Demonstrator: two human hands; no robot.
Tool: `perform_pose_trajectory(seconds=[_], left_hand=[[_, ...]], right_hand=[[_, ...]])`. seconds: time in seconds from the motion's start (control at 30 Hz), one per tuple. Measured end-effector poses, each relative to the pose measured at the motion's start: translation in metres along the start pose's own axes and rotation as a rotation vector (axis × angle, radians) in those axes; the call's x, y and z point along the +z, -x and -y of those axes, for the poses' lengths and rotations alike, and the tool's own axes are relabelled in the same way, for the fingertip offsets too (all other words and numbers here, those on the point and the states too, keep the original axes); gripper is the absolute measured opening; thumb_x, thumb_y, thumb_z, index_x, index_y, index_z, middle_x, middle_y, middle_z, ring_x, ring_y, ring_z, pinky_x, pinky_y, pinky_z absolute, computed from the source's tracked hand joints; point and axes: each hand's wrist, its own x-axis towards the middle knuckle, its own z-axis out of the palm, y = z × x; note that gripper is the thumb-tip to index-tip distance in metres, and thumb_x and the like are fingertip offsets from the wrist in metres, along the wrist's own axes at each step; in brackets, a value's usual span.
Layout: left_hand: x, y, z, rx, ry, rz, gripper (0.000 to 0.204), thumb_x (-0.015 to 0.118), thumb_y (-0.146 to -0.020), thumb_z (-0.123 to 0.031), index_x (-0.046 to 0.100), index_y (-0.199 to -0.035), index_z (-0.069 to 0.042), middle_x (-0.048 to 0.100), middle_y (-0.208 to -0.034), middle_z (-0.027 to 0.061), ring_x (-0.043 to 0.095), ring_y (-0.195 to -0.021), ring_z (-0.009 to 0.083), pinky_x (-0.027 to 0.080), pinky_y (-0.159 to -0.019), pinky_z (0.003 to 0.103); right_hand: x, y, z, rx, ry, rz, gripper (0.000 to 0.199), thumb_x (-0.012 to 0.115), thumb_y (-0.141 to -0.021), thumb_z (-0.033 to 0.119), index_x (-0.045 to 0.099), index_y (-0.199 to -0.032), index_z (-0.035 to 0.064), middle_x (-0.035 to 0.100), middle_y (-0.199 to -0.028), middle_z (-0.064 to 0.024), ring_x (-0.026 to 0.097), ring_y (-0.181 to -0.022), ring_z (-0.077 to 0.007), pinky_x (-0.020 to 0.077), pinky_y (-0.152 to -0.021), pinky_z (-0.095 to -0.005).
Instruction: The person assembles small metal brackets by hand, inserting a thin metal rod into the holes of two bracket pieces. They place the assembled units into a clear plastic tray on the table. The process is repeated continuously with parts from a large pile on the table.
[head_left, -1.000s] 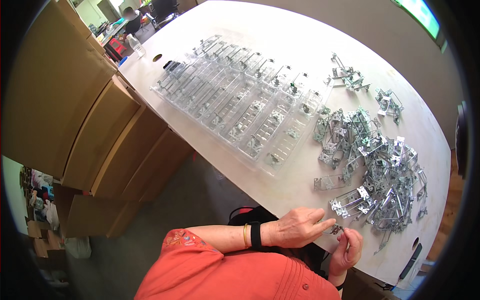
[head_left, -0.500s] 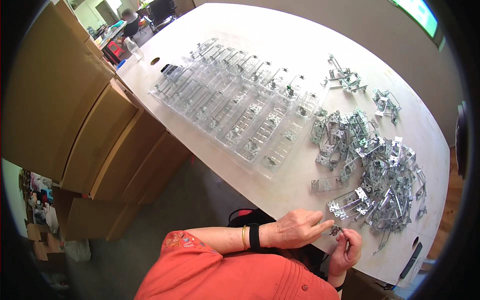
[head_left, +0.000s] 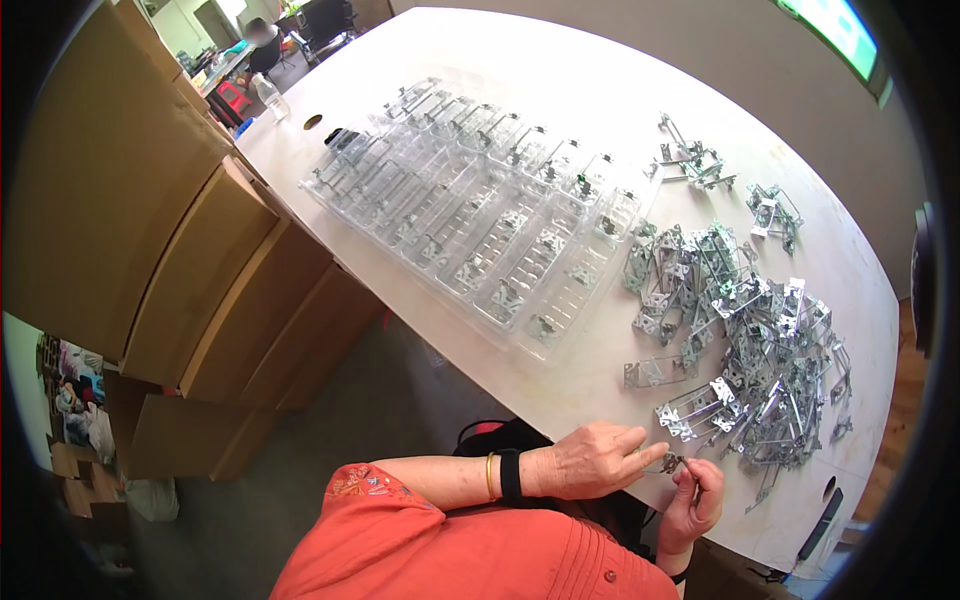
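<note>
Both hands meet at the table's near edge over a small metal bracket piece (head_left: 671, 463). My right hand (head_left: 692, 503) pinches its right end between thumb and finger, the other fingers curled. From the left, my left hand (head_left: 597, 460) reaches across with its fingertips closed at the piece's other side; its thumb is mostly hidden. Just beyond the hands lies a big heap of silvery metal brackets with thin rods (head_left: 775, 365). A clear plastic tray (head_left: 535, 350) with many compartments, several of them holding such brackets, lies further left on the table.
Two smaller bracket clusters (head_left: 695, 165) (head_left: 773, 215) lie beyond the heap. A black bar-shaped object (head_left: 822, 523) rests at the right table edge. Cardboard boxes (head_left: 215, 280) stack up on the left. A clear bottle (head_left: 270, 98) stands at the far left corner; a person (head_left: 262, 40) sits in the background.
The view has shifted very slightly. Both hands stay in the same place on the small bracket piece; nothing else has visibly moved.
</note>
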Motion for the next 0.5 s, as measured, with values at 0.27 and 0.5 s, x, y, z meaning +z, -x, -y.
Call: perform_pose_trajectory(seconds=[0.27,0.5], left_hand=[[0.0,0.0004,0.0008,0.009,-0.008,-0.004,0.053,0.081,-0.089,-0.014,0.071,-0.141,-0.006,0.055,-0.087,0.0045,0.063,-0.069,0.0212,0.052,-0.06,0.037],[-0.0018,0.0016,-0.0004,0.005,-0.007,0.016,0.055,0.08,-0.089,-0.015,0.071,-0.143,-0.006,0.055,-0.084,0.0051,0.063,-0.067,0.0221,0.053,-0.058,0.039]], right_hand=[[0.0,-0.0018,0.0013,-0.064,0.065,0.015,0.02,0.064,-0.108,-0.009,0.067,-0.126,0.0011,0.069,-0.125,-0.0157,0.065,-0.092,-0.0165,0.059,-0.077,-0.0289],[-0.0016,0.0039,-0.0038,-0.068,0.052,-0.014,0.021,0.066,-0.106,-0.011,0.069,-0.124,-0.0009,0.071,-0.122,-0.0183,0.068,-0.094,-0.0211,0.0604,-0.075,-0.0306]])
